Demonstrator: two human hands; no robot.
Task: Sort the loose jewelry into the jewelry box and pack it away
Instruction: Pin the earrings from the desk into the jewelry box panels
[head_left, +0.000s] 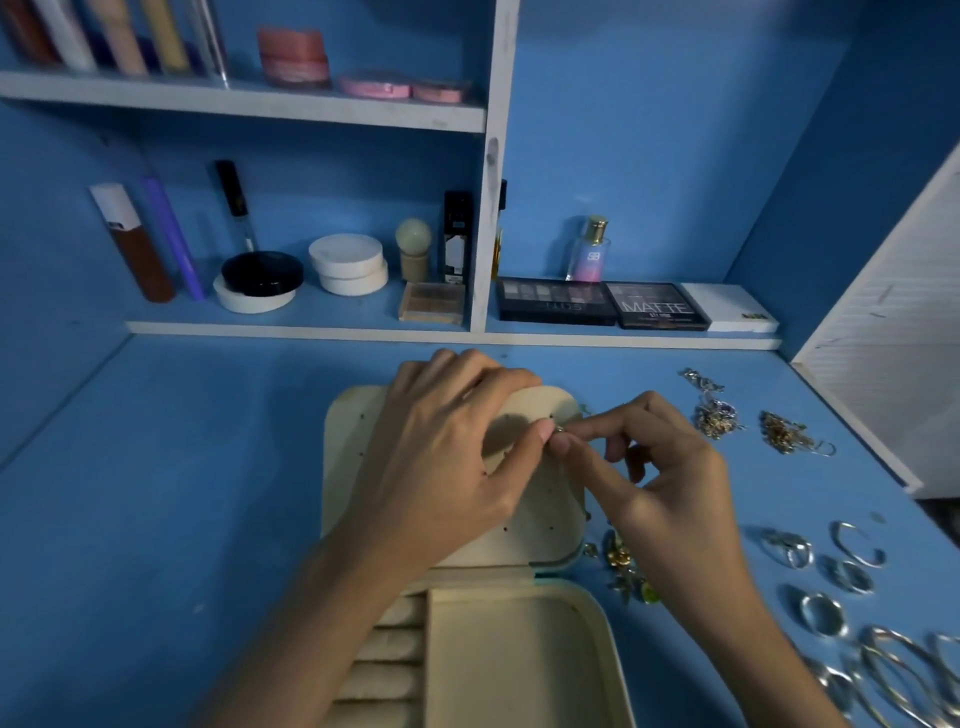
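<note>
Both forearms come in from the bottom of the frame and meet at centre. Left hand (441, 452) lies palm-down on the cream perforated lid panel (550, 410) of the open cream fabric jewelry box (519, 649), fingers curled over the panel's far edge, thumb tip touching the small silver stud (559, 429). Right hand (665, 478) pinches that stud btwn thumb & index finger, other fingers loosely curled, right at the panel's face, centre frame. Box base w/ padded ring rolls (384, 675) sits at bottom centre on the blue surface (182, 493). Small gold pieces (621, 558) lie just right of the box, under the right wrist. Tangled silver & gold chains (717, 415) lie right of centre, silver rings (823, 613) and large silver hoops (893, 670) at lower right.
</note>
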